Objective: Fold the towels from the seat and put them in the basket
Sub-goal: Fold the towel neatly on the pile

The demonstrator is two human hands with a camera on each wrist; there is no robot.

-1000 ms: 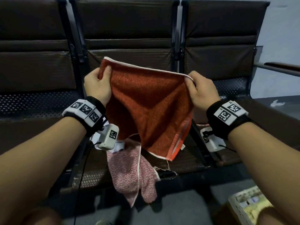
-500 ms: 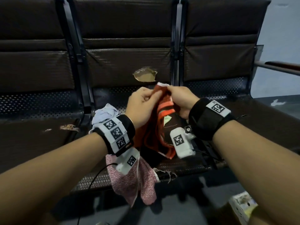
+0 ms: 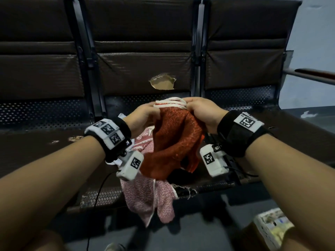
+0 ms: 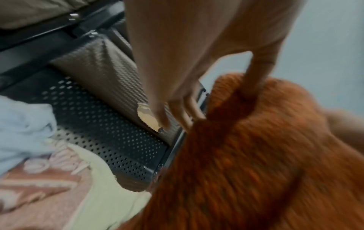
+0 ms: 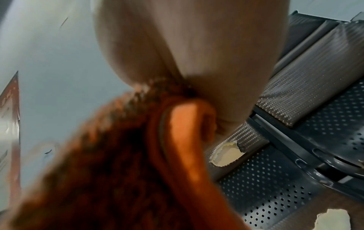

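A rust-red towel [image 3: 174, 140] with white edging hangs folded between my hands above the middle seat [image 3: 208, 185]. My left hand [image 3: 143, 115] pinches its top left edge, and my right hand [image 3: 201, 113] grips the bunched white edges at the top right. The left wrist view shows the red towel [image 4: 246, 163] under the thumb of my left hand [image 4: 226, 99]. In the right wrist view the red towel [image 5: 110, 163] is bunched under my right hand [image 5: 189, 87]. A pink patterned towel [image 3: 148, 194] droops over the seat's front edge. The basket [image 3: 272, 230] stands on the floor at lower right.
A pale blue cloth [image 4: 21, 123] lies on the seat behind the pink towel [image 4: 35, 199]. The middle backrest has a torn hole [image 3: 163, 83]. An armrest [image 3: 311, 76] juts out at the far right. A cable [image 3: 97, 196] hangs from my left wrist.
The towel was spread wide a second ago. My hands have come together, folding it in half, and both hands now hold the stacked edges while the towel has dropped lower.
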